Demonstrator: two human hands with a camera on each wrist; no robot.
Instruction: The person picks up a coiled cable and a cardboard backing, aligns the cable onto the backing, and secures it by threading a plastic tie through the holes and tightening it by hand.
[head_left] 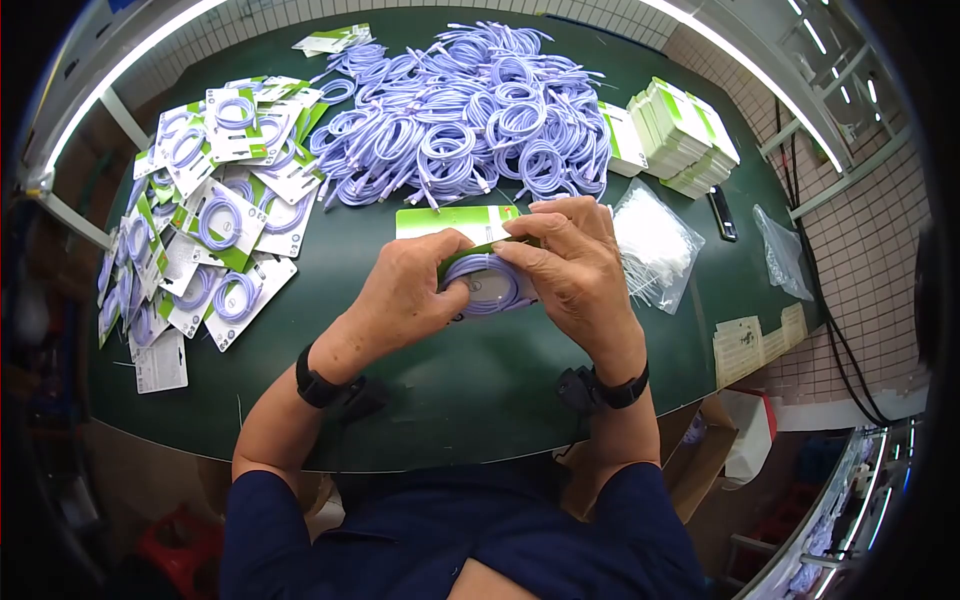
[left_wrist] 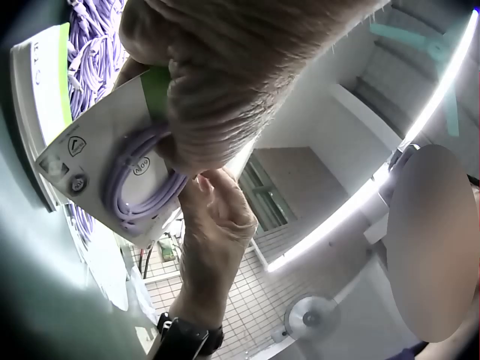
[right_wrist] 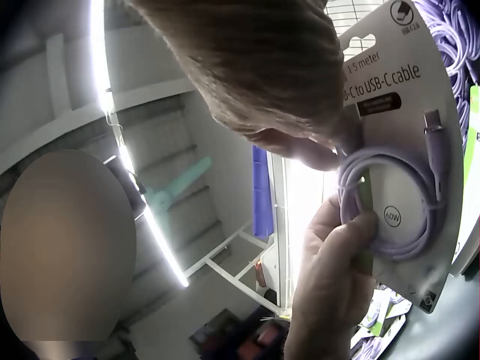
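Both hands hold a white and green packaging card [right_wrist: 397,90] printed "USB-C cable", with a coiled lilac USB-C cable [head_left: 488,284] against its face. My left hand [head_left: 405,283] grips the card's left side, its thumb over the coil, as the right wrist view shows. At the opposite side my right hand [head_left: 575,270] pinches near the card's upper edge, thumb and forefinger together. The cable's metal plug [right_wrist: 432,120] points up along the card in the right wrist view. Just beyond the hands lie flat green and white cards [head_left: 440,222] on the dark green table [head_left: 430,400].
A large heap of coiled lilac cables [head_left: 470,120] lies at the back. Carded cables [head_left: 215,215] pile up at the left. Stacked cards [head_left: 680,130], a bag of white ties [head_left: 655,245], a black tool [head_left: 721,213] and a clear bag [head_left: 780,255] are at the right.
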